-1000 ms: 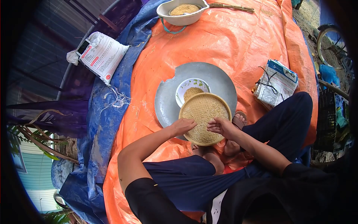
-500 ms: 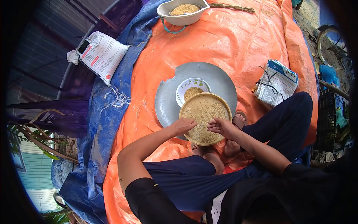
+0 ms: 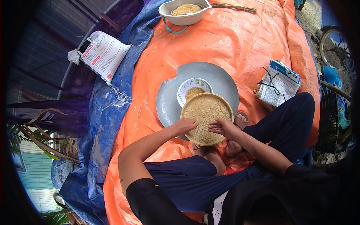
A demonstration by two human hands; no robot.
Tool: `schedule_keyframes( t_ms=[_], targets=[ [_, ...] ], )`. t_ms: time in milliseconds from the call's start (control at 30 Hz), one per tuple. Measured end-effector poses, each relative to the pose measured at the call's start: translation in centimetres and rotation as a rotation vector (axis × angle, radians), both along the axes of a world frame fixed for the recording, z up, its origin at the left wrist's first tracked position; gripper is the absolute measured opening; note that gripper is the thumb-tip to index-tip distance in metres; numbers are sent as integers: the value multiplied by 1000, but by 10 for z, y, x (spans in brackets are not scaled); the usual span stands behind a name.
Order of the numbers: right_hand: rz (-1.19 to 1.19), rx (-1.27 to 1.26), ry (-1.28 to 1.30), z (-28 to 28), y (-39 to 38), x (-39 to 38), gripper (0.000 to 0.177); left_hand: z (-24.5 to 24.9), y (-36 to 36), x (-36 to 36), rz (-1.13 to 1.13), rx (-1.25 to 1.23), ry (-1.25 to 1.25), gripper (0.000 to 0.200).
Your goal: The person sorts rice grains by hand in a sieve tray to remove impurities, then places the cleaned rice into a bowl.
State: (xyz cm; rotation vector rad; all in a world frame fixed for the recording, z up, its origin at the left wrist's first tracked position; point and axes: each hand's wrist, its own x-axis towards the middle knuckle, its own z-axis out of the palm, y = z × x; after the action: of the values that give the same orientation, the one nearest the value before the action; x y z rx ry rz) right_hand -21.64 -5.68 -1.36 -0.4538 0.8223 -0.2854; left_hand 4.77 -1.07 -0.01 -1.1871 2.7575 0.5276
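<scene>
A round woven bamboo tray [image 3: 204, 103] with a raised rim carries a thin layer of pale grain [image 3: 205, 133]. Its far edge overlaps a white leaf-patterned bowl [image 3: 183, 90] that holds more grain [image 3: 195, 92]. Under both is a large grey metal disc [image 3: 225, 80] with a chipped edge. My left hand [image 3: 185, 126] is closed over the tray's left rim, fingers curled inward and partly hidden. From the right, my right hand [image 3: 224, 127] reaches across the rim, fingers stretched over the grain and thumb apart. Nothing shows between its fingers.
An orange tarp [image 3: 225, 41] covers the ground, with blue tarp [image 3: 97, 127] along the left. A grey basin [image 3: 187, 18] of grain stands at the far side, near a stick bundle [image 3: 234, 7]. A white sack [image 3: 105, 54] lies left, and a tied folded sack [image 3: 275, 86] right.
Almost nothing differs. The view has shifted very slightly, and both hands keep their places at the tray.
</scene>
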Motion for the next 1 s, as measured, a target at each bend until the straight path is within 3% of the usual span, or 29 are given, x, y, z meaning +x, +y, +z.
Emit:
schedule_keyframes(
  t_ms=[1000],
  targets=[
    [2,-23,-2,4,0,-1,42,-7,-1,1,-14,-10,-49,34]
  ],
)
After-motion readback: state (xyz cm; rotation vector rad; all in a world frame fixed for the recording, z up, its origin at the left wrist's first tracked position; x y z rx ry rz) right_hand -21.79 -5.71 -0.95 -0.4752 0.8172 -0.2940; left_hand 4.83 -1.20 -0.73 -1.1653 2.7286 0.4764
